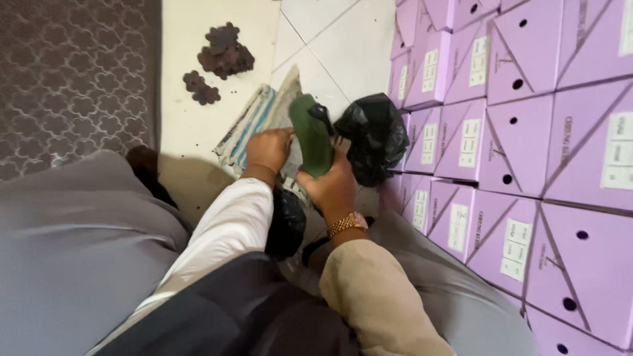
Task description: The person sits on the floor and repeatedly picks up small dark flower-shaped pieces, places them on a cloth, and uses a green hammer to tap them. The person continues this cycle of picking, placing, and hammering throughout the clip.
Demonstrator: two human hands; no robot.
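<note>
One green shoe (pixel 311 137) in right hand (pixel 331 188), left hand (pixel 269 150) beside.

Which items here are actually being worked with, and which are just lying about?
In use:
- green shoe, gripped by the right hand
- striped cloth, under the left hand

Lying about:
- black bag, beside the shoe
- purple boxes, stacked on the right
- brown flower-shaped pieces on the floor
- patterned rug

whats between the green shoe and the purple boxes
A crumpled black plastic bag lies between the green shoe, held in the right hand, and the stacked purple boxes. It touches the boxes' lower edge. The head view shows this.
</note>
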